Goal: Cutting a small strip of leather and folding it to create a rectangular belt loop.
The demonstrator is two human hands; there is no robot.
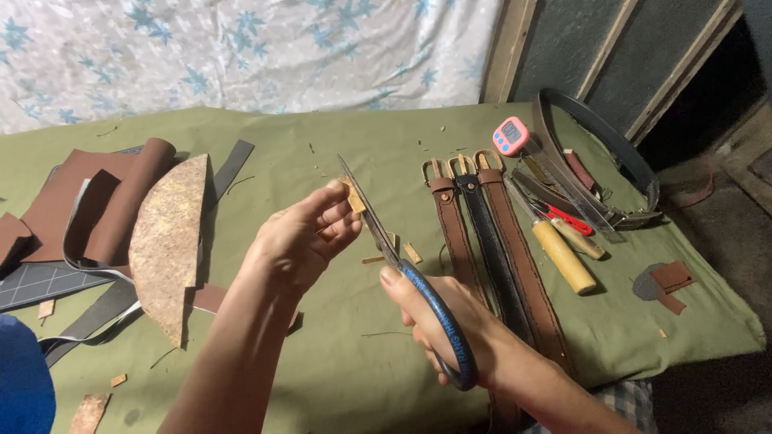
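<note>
Three leather belts [490, 241] with metal buckles lie side by side on an olive-green surface [338, 362], at about 3 o'clock from a person's two hands. Beyond them, toward 2 o'clock, sit two wooden-handled tools [567, 253], a red-handled tool [567, 219] and a coiled dark belt [619, 153]. A small pink digital timer [511, 136], rounded and square with blue buttons, rests near the buckles at 1 o'clock. At 9 o'clock a half-round slab of mottled tan leather [167, 241] lies over brown leather sheets [96, 201] and grey strips, with a dark gridded cutting mat [40, 281] beneath them. Small brown offcuts [667, 281] lie at the right edge, and tan scraps [402, 251] dot the cloth just under the blades. A white sheet printed with blue stars [241, 48] hangs behind. Nothing lies between the camera and the hands.

The left hand [301, 241] pinches a small tan leather piece [352, 197] between thumb and fingertips, raised above the surface. The right hand [450, 321] is clenched through the blue handle of a large pair of scissors [386, 233], whose long blades point toward 11 o'clock. The blades meet the leather piece at its right edge, just beside the left fingertips; whether they are cutting into it cannot be told. The piece sits at 12 o'clock from the right hand.
</note>
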